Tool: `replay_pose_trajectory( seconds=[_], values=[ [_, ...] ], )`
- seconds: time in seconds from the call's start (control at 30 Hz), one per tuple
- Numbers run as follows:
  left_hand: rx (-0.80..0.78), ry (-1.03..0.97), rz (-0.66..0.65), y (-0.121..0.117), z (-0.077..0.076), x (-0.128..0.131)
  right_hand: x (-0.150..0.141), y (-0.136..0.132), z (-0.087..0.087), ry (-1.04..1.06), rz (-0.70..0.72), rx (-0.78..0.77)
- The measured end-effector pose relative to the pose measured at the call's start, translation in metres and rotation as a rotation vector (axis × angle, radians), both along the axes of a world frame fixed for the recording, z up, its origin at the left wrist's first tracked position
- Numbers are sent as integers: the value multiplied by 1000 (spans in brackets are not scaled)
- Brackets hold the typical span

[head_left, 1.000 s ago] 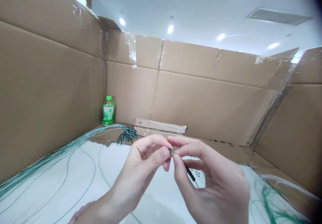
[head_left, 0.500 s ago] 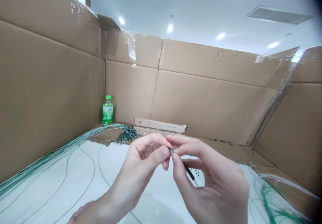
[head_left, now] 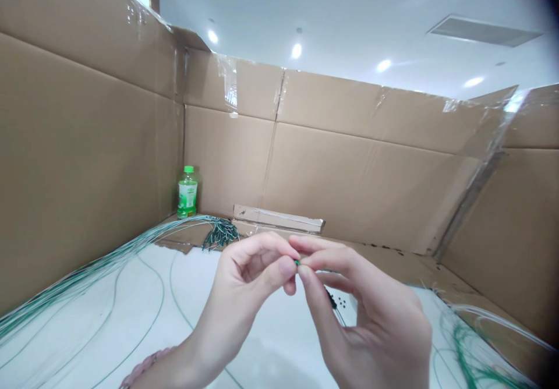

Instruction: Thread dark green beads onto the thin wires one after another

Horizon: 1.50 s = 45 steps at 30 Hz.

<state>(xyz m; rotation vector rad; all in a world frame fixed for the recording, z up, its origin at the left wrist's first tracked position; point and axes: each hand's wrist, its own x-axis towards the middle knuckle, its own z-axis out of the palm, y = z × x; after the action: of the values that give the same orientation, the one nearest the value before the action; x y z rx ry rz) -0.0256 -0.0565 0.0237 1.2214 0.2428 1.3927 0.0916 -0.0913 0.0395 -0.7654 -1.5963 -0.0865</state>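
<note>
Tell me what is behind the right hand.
Through the gap in the right hand, part of a dark item, thin strands and small black bits show against the white surface. The hand hides the rest of the dark item and anything directly behind it.

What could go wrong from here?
1. The small green piece, pinched between the left hand and right hand, is mostly covered by fingers; it might slip unnoticed.
2. Loose black bits lie on the white surface beyond the right thumb; a dropping hand could scatter them.
3. Loose green strands at right may snag.
</note>
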Motion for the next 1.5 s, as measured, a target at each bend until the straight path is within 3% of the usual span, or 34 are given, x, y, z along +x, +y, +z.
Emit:
replay_pose_trajectory(
  seconds=[0.47,0.7,1.0,1.23,1.5],
  values=[
    [159,-6,36,4,-2,-3,4,1,1,-3,4,73],
    [129,-10,74,1,-3,-3,4,-2,5,-26,8,102],
    [113,-3,120,-2,-2,0,0,0,7,-91,-225,314],
    [89,-8,86,-3,-2,4,2,-7,6,-236,-441,319],
    [57,-3,74,-6,-2,5,6,-12,9,-318,-485,242]
  ],
)
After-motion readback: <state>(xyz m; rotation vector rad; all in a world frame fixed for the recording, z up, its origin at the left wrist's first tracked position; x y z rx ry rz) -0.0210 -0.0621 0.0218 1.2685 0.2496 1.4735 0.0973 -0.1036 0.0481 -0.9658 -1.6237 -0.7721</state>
